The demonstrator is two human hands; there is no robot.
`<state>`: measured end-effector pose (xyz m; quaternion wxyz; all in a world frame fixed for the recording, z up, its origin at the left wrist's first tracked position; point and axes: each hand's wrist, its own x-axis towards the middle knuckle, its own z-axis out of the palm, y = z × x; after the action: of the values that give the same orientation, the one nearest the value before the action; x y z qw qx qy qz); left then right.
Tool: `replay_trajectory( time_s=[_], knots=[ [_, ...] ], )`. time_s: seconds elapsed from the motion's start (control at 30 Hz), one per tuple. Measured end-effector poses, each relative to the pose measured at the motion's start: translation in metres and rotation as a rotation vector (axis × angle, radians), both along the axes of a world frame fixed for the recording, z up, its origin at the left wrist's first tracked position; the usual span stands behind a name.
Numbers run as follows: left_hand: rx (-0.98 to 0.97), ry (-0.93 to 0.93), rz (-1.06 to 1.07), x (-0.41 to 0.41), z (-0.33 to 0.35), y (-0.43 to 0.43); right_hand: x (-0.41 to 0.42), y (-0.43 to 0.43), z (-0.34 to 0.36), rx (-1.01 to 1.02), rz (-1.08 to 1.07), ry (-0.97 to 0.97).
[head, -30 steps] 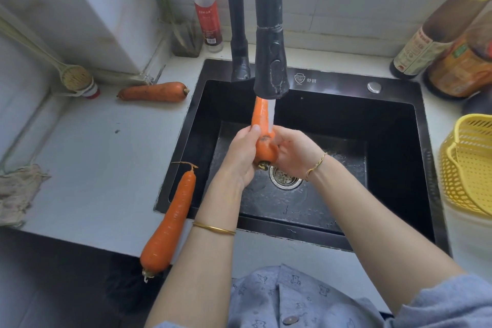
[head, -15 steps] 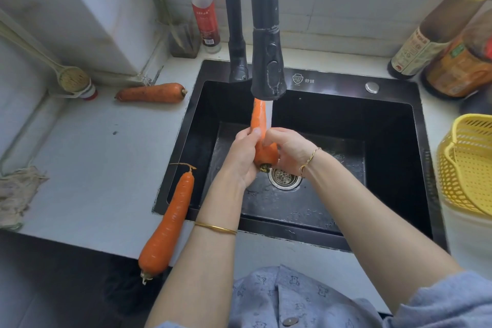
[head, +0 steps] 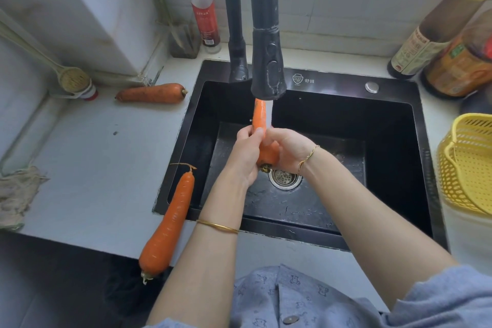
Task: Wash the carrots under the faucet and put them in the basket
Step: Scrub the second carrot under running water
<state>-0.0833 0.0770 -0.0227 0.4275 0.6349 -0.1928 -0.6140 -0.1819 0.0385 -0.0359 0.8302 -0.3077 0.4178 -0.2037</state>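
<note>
Head view: one carrot is gripped upright by the left hand and the right hand just below the faucet, so that water runs along it, with the basket kept right of the faucet.

We have a single view, from a wide-angle camera worn on the head. We look forward and steeply down onto the sink from close by, and our shirt fills the bottom edge. The left hand and right hand, gripping a carrot, sit near mid-frame under the faucet, which rises toward the lens. The basket is cut by the right edge.
</note>
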Motion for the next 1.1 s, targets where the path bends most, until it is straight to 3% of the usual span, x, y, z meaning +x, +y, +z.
replay_trajectory(
  time_s=[1.1],
  knots=[
    [0.021,0.013,0.007,0.0050,-0.0018,0.0007,-0.0042,-0.0005,-0.0011,0.127,-0.070,-0.017]
  ],
)
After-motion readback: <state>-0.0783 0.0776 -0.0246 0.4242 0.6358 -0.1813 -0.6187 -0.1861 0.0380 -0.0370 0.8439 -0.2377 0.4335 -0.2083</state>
